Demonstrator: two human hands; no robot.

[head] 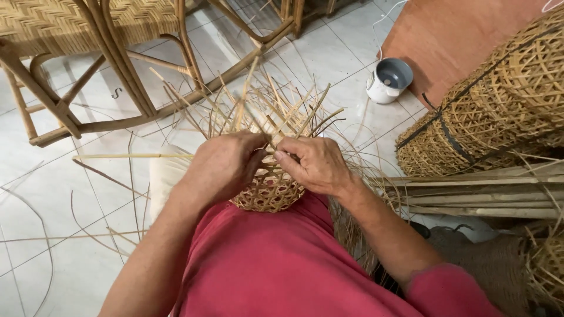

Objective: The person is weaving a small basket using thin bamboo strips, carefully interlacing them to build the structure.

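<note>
step: weaving rim of half-made basket [267, 194] | left hand [220, 167] and right hand [314, 164] together, pinching loose strips [276, 111] | next: likely needs firm tuck

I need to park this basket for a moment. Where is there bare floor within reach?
Barest: the tile floor at left, between the rattan chair and the left hand, with only stray strips. A smaller patch lies between the basket and the white container. The right is crowded: stacked baskets and bamboo slats beside the right hand.
</note>
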